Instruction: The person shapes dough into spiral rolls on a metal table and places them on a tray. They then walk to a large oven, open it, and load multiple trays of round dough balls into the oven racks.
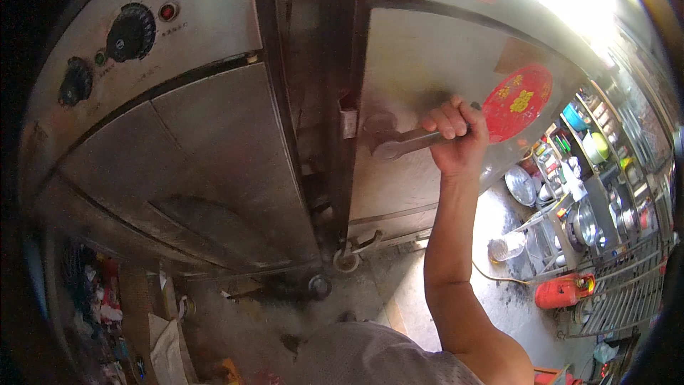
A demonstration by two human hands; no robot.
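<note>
My right hand [459, 131] is wrapped around a metal lever handle [406, 144] on a stainless-steel cabinet door [398, 75]. The handle slants up to the right from its round mount near the door's left edge. Just right of my knuckles, a red oval sticker [518, 101] with yellow characters is stuck on the door. A small metal latch catch [349, 120] sits on the frame left of the handle. My left hand is out of view.
To the left stands a steel appliance [208, 144] with black dials [131, 35] and a red indicator light [169, 11]. A valve pipe [347, 259] juts out below the door. On the right are a red gas cylinder [561, 291], a metal rack [614, 299] and shelves of kitchenware [598, 144].
</note>
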